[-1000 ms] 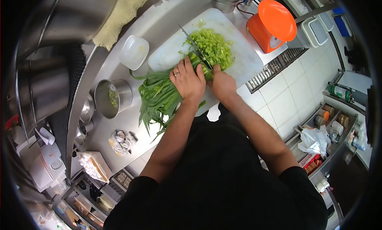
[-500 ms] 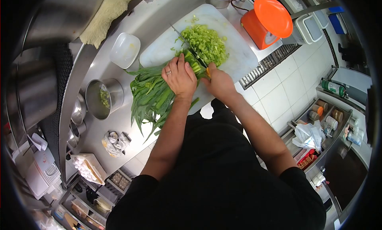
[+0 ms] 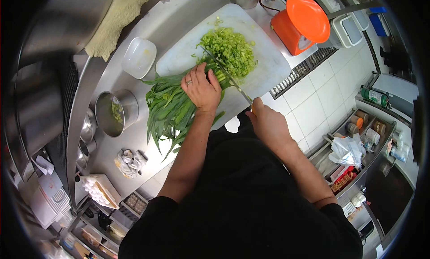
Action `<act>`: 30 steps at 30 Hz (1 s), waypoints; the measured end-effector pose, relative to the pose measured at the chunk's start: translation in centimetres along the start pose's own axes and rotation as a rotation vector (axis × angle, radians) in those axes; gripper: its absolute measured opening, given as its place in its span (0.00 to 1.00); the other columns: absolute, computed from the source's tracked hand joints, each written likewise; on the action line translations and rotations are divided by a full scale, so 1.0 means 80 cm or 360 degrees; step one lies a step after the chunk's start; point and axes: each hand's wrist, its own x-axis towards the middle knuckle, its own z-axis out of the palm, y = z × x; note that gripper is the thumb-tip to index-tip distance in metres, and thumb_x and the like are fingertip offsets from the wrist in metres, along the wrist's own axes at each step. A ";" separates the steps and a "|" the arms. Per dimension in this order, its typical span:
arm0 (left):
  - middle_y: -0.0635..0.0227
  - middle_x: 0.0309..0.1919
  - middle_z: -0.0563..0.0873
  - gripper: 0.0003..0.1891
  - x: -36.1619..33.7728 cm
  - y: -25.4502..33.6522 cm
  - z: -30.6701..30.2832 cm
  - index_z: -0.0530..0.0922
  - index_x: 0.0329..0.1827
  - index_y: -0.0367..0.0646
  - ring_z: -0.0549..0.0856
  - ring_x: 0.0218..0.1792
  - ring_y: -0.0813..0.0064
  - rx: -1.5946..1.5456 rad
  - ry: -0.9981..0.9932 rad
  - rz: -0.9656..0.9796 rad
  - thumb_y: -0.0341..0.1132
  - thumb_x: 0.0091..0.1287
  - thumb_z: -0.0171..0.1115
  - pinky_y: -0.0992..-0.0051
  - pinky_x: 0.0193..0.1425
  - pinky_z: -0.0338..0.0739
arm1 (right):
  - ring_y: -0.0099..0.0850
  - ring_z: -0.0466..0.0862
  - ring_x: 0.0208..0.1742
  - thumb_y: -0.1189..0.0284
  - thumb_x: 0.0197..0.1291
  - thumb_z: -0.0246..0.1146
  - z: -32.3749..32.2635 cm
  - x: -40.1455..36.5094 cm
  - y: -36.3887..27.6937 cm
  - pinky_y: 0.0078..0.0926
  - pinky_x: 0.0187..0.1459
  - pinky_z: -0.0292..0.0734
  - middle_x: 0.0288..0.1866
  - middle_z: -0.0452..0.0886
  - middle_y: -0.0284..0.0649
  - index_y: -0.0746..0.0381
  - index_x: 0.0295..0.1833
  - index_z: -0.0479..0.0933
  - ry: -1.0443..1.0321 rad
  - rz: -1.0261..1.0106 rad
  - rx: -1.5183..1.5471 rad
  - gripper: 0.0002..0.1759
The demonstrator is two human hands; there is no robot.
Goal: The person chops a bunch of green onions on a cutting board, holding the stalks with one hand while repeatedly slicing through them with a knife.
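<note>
Fingers [image 3: 201, 72] curled over greens [image 3: 168, 104] and around a knife [image 3: 242, 92].
We held the greens across the board's [image 3: 271, 64] near-left edge, left hand [image 3: 201, 86] on top; our right hand [image 3: 270, 124] gripped the knife beyond the near-right edge.

I count one left hand [image 3: 200, 88] and one right hand [image 3: 271, 124], two hands in all, and one ring [image 3: 189, 82]. There is one knife [image 3: 237, 87], one bunch of leafy greens [image 3: 168, 104], one heap of chopped pieces [image 3: 233, 48] and one pale cutting board [image 3: 266, 71]. I also make out one white dish [image 3: 138, 57], one orange scale [image 3: 309, 18], one steel pot [image 3: 130, 107] and one crumpled bundle [image 3: 130, 163].
</note>
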 end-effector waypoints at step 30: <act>0.65 0.55 0.87 0.13 0.010 0.000 0.002 0.84 0.61 0.50 0.86 0.56 0.59 0.0145 -0.0041 0.0042 0.40 0.77 0.65 0.53 0.70 0.68 | 0.50 0.92 0.35 0.66 0.80 0.62 0.000 0.001 -0.012 0.47 0.35 0.87 0.33 0.88 0.49 0.63 0.52 0.69 0.0104 -0.0106 -0.0181 0.13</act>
